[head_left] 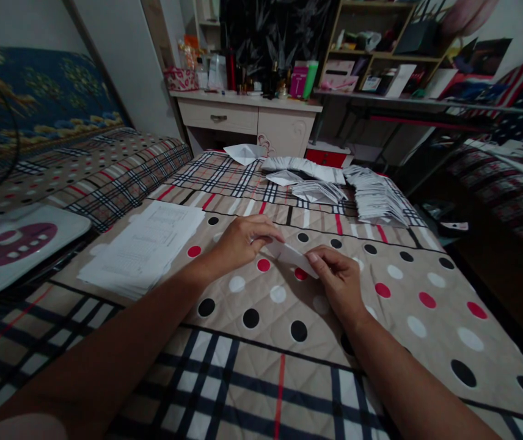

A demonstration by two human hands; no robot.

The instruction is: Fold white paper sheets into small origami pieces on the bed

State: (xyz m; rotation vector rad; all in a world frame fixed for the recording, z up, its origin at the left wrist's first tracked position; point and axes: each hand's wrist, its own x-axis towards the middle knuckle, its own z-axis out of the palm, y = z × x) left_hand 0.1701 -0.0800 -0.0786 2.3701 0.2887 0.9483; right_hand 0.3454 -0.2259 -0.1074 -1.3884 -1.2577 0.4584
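Observation:
A small folded piece of white paper (pixel 291 256) is stretched between my two hands, just above the dotted bedspread (pixel 252 293). My left hand (pixel 243 239) pinches its left end, with the fingertips curled over the edge. At the other end, my right hand (pixel 337 278) grips the paper between thumb and fingers. To the left of my left hand lies a stack of printed sheets (pixel 151 244). Beyond my hands, folded paper pieces (pixel 376 195) stand packed in rows, with another bundle (pixel 319 190) beside them.
A single folded paper (pixel 244 153) lies at the bed's far end. Behind it stands a white dresser (pixel 218 116) crowded with bottles and boxes. On the left is a white plastic object with a purple panel (pixel 16 244). A desk with shelves (pixel 380 101) stands at the back right.

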